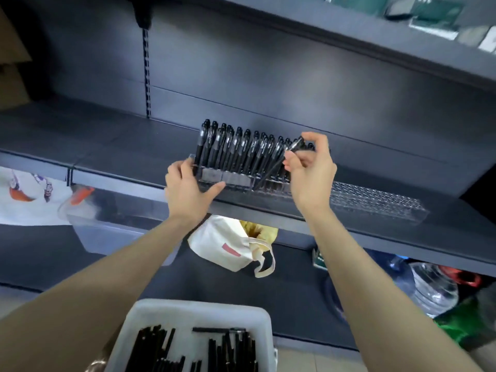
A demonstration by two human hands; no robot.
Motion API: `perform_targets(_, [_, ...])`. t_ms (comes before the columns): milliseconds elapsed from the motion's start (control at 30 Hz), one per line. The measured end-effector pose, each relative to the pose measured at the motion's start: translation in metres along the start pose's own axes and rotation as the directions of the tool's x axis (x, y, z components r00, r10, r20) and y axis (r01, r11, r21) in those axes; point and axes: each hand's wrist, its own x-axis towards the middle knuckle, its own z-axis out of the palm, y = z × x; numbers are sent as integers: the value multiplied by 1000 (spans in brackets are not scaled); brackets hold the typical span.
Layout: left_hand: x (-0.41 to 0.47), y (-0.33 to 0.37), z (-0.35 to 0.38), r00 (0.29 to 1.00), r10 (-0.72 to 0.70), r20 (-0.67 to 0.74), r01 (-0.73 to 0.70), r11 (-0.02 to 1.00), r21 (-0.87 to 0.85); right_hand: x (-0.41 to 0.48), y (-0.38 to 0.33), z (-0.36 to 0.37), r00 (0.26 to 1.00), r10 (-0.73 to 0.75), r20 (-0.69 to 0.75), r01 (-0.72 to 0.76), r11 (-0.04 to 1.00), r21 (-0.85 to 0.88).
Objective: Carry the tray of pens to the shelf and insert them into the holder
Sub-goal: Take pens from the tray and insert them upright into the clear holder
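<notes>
On the middle shelf, a clear gridded holder lies along the near edge. Its left part is filled with black pens standing upright in close rows, and its right part shows bare slots. Left hand: grips the holder's left end, fingers curled round the end and thumb laid along the near face. Right hand: pinches one black pen by its upper end between thumb and fingertips; the pen slants down and left, its lower tip at the slots just right of the standing rows. Nearest the viewer, a white tray holds loose black pens lying flat. On the lower shelf sit a clear bin, a cloth bag and a water bottle.
</notes>
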Motion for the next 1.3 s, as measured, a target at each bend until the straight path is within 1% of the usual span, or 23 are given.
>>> perform_targets(33, [6,-3,3,1000,-25,-6,25,1000,4,7,0,1,1000,-25,-11,25,999,-23])
perform_targets(133, [21,-10,15,993,-92,68,100,987,-126,21,2,5,993,-112,-26,110,990,-85])
perform_targets(233, [31,-18,23,986,-131,103,151,966,-210,27,7,10,991,-135,-21,133,988,-77])
perform_targets(400, [32,-30,35,990,-139,24,141,959,-247,30,15,17,990,-143,18,144,984,-103])
perform_targets(500, [33,-34,38,990,-141,4,137,952,-273,31,20,22,989,-133,64,140,983,-123])
perform_targets(600, [33,-34,40,990,-141,2,136,954,-269,30,25,28,986,-135,103,150,975,-161])
perform_targets(700, [34,-35,43,990,-137,-17,129,962,-239,28,30,36,979,-165,124,191,950,-246])
perform_targets(800, [35,-37,45,989,-145,-29,133,961,-240,28,33,40,981,-116,157,160,937,-312])
perform_targets(867, [35,-38,46,989,-142,-31,131,963,-236,27,33,39,986,-84,145,127,940,-316])
perform_targets(1000, [35,-37,46,989,-147,-26,138,965,-223,28,31,38,985,-69,160,121,932,-341])
perform_targets(1133, [32,-34,44,989,-148,-10,142,967,-212,23,27,31,988,-25,152,80,928,-364])
perform_targets(1267, [23,-34,34,995,-98,26,101,972,-212,-2,24,21,992,-2,128,45,944,-328])
perform_targets(1300, [18,-36,30,996,-87,34,92,978,-190,-12,25,19,991,3,131,38,951,-308])
